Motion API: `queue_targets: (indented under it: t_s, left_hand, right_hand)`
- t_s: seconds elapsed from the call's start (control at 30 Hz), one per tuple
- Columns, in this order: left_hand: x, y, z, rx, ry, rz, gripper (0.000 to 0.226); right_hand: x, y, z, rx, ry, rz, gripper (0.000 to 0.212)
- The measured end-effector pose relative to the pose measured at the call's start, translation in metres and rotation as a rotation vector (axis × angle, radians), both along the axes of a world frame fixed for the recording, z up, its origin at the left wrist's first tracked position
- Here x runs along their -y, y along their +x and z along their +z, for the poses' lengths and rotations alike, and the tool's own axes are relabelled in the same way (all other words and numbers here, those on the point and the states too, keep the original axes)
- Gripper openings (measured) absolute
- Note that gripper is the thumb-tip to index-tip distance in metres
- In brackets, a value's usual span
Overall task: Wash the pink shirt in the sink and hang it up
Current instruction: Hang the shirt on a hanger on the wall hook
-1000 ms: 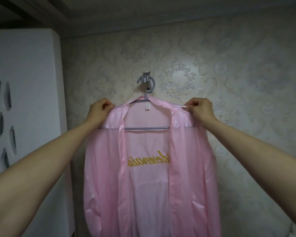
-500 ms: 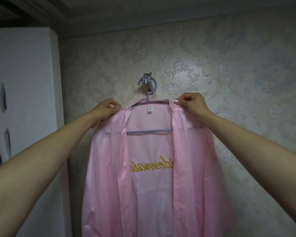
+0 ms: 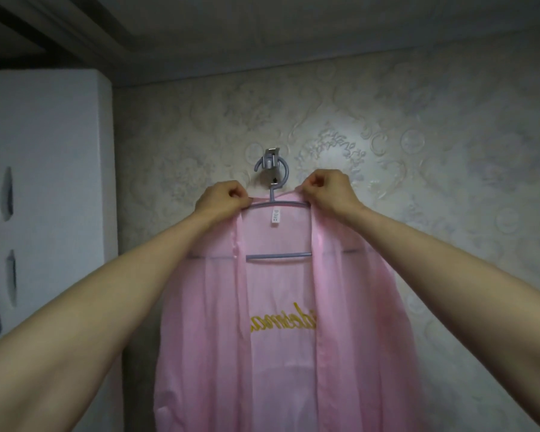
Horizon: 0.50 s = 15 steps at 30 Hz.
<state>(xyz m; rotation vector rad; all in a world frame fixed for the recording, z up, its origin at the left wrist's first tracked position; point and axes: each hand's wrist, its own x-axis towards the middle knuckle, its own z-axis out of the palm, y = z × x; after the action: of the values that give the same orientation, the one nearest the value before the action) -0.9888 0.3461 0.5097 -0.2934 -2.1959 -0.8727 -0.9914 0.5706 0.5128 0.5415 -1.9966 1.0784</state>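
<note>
The pink shirt (image 3: 281, 353) hangs open-fronted on a grey-blue hanger (image 3: 278, 256), with gold lettering showing through from its back. The hanger's hook sits on a metal wall hook (image 3: 270, 163). My left hand (image 3: 222, 199) pinches the shirt's collar just left of the hanger neck. On the other side of the neck, my right hand (image 3: 326, 191) pinches the collar with curled fingers. A white label hangs inside the collar between my hands.
The patterned wallpapered wall (image 3: 434, 151) lies right behind the shirt. A white cabinet (image 3: 44, 182) with cut-out openings stands close on the left, its corner near my left forearm. The ceiling edge runs above.
Both hands slid inward along the shirt's shoulders to the collar beside the hanger neck. The shirt's front edges now hang closer together.
</note>
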Motion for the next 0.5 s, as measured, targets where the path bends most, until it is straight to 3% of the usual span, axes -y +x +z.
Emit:
queue_targets:
  t_s: [0.23,0.37,0.5]
  left_hand:
    - [-0.021,0.01,0.013,0.236,0.597,-0.127,0.019]
    - [-0.023,0.017,0.018,0.248,0.617,-0.144,0.02]
    - [-0.011,0.036,0.021,0.303,0.482,-0.388,0.012]
  right_hand:
    - [0.022,0.002,0.012,0.078,-0.032,-0.237,0.007]
    - [0.025,0.003,0.011,0.079,-0.106,-0.12,0.018]
    - [0.003,0.011,0.004,0.08,-0.104,0.167,0.011]
